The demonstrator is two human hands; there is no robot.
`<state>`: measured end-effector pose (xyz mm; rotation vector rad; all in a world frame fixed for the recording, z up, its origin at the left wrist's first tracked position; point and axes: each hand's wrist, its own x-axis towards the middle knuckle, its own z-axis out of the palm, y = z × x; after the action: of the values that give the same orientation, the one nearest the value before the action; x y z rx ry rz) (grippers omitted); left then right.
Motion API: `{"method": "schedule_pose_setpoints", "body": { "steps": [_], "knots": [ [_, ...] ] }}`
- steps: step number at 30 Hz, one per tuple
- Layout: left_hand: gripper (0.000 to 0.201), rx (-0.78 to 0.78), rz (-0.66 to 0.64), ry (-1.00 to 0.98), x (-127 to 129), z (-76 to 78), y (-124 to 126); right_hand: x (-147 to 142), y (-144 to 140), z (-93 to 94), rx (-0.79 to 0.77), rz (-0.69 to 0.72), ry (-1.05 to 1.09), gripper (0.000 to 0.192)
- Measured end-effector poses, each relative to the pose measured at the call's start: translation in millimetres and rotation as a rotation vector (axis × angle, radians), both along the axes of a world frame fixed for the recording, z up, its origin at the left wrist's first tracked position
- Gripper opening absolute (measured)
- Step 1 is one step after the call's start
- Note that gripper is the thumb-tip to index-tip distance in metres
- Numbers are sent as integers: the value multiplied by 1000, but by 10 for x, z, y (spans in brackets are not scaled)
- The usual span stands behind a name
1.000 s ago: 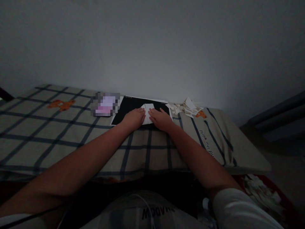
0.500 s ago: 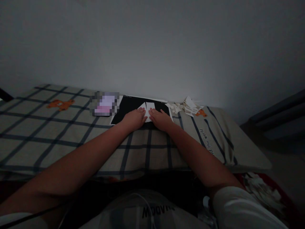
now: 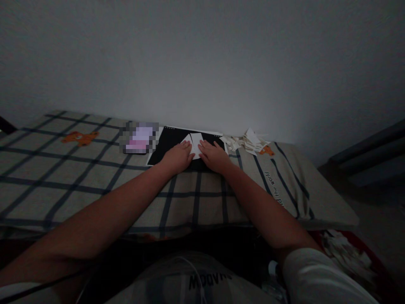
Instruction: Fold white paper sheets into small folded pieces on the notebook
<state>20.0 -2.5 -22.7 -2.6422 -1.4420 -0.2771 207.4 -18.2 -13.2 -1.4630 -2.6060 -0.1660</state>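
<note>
Two white paper pieces [image 3: 196,138] lie side by side with a thin dark gap between them, on a black sheet with a white border [image 3: 167,141]. My left hand [image 3: 177,156] rests on the left piece, fingers stretched out and largely flat. On the right piece lies my right hand [image 3: 214,156], its fingers spread and pointing inward. Both hands cover the outer and lower parts of the paper. Whether the pieces join underneath is hidden.
Several torn or folded white paper pieces [image 3: 251,141] are heaped right of the black sheet. Left of it lies a blurred-out phone-like object [image 3: 139,139]. A checked cloth [image 3: 126,181] covers the table against the wall. A red container [image 3: 351,238] with white scraps stands lower right.
The right paper piece has shifted slightly up and left and is now tilted against the left piece. My right hand has moved a little with it; my left hand is nearly still.
</note>
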Motion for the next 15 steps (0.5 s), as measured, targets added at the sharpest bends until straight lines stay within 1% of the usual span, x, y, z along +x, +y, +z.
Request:
{"method": "schedule_pose_setpoints", "body": {
  "steps": [2,5,10,15],
  "knots": [
    [52,-7,4,4,0,8,-1,5,15,-11,-28,18,0,47],
    [54,-21,2,7,3,3,9,4,27,-43,-69,9,-6,48],
    [54,-26,2,0,0,-25,35,4,11,-56,-69,3,-26,49],
    [56,-31,3,13,-1,-10,26,27,-2,-23,-78,-7,-53,50]
  ]
}}
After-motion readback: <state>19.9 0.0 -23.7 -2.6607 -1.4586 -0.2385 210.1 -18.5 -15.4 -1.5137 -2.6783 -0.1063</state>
